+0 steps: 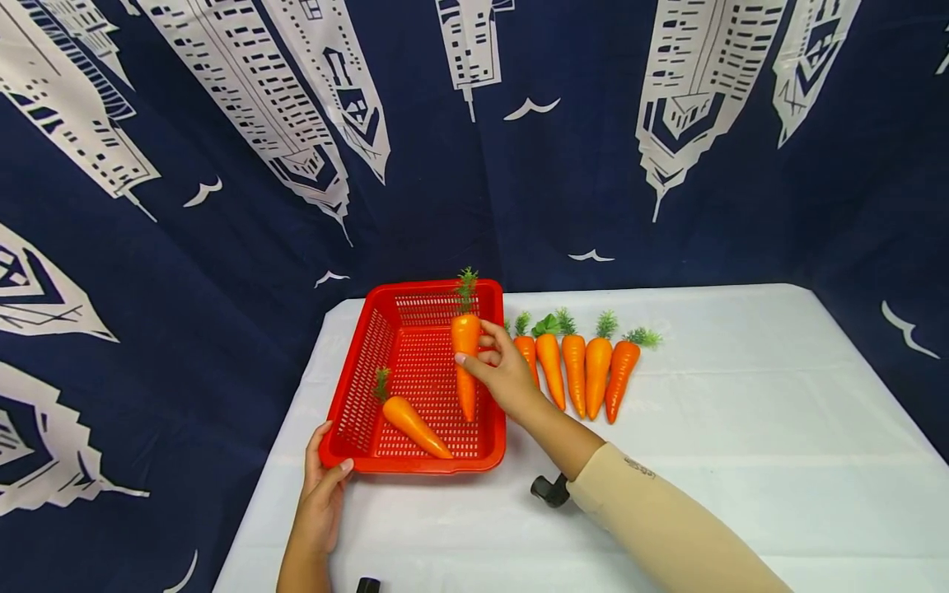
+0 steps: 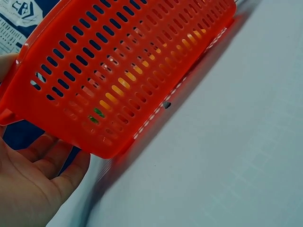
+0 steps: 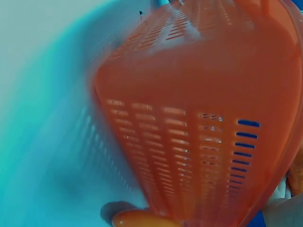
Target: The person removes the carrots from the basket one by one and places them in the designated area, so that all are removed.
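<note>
My right hand pinches an orange carrot with a green feathery top, held upright over the right side of a red plastic basket. Inside the basket lies another carrot, slanting across the floor near the front left. My left hand grips the basket's front left corner, thumb on the rim. In the left wrist view, the fingers of that hand sit under the corner of the slotted wall. The right wrist view shows mostly the basket's outer wall; the right hand is barely visible at its right edge.
Right of the basket, several carrots lie in a row on the white tablecloth, partly behind the right wrist. A black object shows by the right forearm, another black piece at the front edge. A dark blue patterned cloth hangs behind.
</note>
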A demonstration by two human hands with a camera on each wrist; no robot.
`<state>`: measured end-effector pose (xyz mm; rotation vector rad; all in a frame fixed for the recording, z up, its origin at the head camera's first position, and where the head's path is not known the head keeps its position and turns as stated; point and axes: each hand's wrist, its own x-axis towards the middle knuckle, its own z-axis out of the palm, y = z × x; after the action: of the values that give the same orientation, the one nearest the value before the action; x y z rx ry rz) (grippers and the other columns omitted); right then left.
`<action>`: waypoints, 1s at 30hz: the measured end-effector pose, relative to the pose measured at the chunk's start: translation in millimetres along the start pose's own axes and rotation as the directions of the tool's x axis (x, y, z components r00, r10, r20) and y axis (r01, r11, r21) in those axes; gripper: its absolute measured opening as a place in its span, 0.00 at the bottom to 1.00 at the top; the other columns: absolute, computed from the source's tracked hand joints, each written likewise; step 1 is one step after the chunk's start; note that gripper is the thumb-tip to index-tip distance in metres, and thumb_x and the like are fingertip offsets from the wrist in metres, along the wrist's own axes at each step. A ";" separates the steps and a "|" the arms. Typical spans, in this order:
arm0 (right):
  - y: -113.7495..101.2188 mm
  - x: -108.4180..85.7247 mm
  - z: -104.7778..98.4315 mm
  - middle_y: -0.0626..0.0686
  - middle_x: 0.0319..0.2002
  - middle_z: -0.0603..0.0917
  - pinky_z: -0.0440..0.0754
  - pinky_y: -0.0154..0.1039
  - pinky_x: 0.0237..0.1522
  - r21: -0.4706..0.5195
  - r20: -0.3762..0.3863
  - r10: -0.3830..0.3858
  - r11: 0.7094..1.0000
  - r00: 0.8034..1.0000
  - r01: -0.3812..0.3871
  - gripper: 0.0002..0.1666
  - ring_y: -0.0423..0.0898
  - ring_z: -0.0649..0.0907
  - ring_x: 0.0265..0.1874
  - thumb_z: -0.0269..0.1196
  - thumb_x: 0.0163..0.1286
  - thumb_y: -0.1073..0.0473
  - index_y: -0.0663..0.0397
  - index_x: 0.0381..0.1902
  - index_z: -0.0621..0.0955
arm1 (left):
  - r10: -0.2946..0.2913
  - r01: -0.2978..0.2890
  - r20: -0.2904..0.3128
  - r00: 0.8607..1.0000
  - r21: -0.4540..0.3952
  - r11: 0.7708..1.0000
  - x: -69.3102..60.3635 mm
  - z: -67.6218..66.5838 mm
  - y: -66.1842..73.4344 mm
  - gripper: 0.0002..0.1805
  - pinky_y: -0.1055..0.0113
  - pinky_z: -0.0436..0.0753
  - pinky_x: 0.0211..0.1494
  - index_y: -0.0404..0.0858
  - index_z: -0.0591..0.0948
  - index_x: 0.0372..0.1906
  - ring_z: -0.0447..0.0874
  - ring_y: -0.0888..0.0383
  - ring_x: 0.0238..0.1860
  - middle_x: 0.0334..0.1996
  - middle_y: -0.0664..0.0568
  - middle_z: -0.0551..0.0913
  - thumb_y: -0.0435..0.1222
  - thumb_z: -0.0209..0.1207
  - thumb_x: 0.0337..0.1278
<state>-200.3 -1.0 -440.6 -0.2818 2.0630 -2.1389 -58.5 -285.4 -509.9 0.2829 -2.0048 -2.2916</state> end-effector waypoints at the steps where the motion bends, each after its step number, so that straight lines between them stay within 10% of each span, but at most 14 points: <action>1: 0.1 -0.5 -1.0 0.55 0.60 0.73 0.82 0.32 0.45 0.005 -0.005 0.004 1.000 1.000 -0.004 0.43 0.46 0.80 0.48 0.68 0.68 0.55 0.47 0.76 0.62 | 0.000 0.000 -0.001 1.000 -0.002 1.000 0.0 -0.1 0.2 0.36 0.75 0.71 0.64 0.54 0.51 0.78 0.59 0.58 0.71 0.78 0.55 0.50 0.31 0.48 0.71; 30: 18.7 -15.9 -64.4 0.55 0.60 0.73 0.81 0.31 0.38 0.018 -0.184 0.098 0.995 0.978 -0.096 0.43 0.42 0.79 0.44 0.67 0.70 0.52 0.44 0.77 0.61 | 0.000 0.000 -0.005 1.000 0.000 1.000 1.0 0.0 -0.4 0.35 0.75 0.71 0.64 0.54 0.52 0.77 0.59 0.57 0.71 0.77 0.56 0.51 0.31 0.47 0.71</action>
<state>-200.8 64.5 -461.9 0.0203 2.1132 -2.1891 -59.5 -285.5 -510.3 0.2875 -2.0027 -2.2882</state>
